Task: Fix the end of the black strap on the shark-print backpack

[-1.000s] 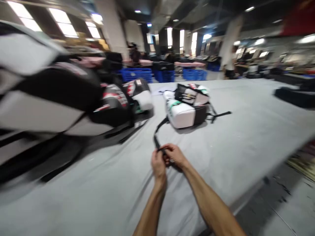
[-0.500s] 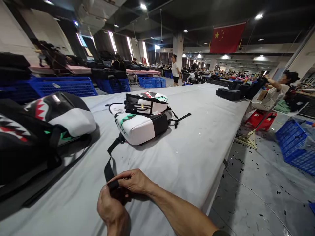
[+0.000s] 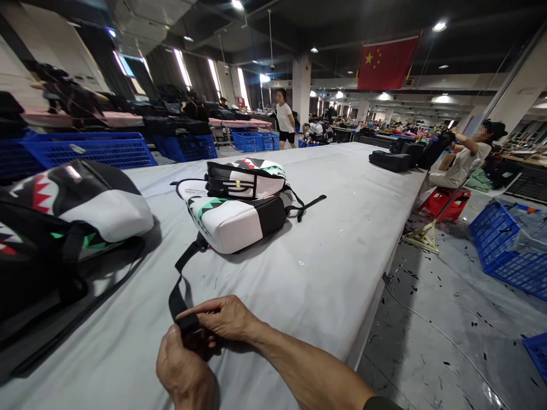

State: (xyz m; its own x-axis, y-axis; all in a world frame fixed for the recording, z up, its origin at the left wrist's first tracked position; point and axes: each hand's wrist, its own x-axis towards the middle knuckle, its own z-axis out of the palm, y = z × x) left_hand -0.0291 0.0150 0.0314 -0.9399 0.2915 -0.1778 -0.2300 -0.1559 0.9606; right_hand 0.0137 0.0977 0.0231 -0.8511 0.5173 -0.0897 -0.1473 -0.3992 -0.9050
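My left hand [image 3: 183,364] and my right hand [image 3: 228,319] meet low in the view, both closed on the end of a black webbing strap [image 3: 178,302]. Between the fingers the webbing looks folded over; its tip is hidden. From there the strap runs up to a white and black backpack [image 3: 235,225] with green and white shark-tooth print, lying on the table. Behind it rests a part with a black zipped pocket [image 3: 231,181]; whether it belongs to the same bag, I cannot tell.
More shark-print backpacks [image 3: 98,199] lie at the left on the white-covered table [image 3: 333,273]. Black bags [image 3: 391,161] lie near its far right edge, beside a seated person [image 3: 461,154]. Blue crates [image 3: 508,245] stand on the floor. Another person [image 3: 284,119] stands beyond the table.
The view has shifted slightly, so the table and bags sit further left. Both hands keep hold of the strap in nearly the same pose. The person beyond the table has moved left.
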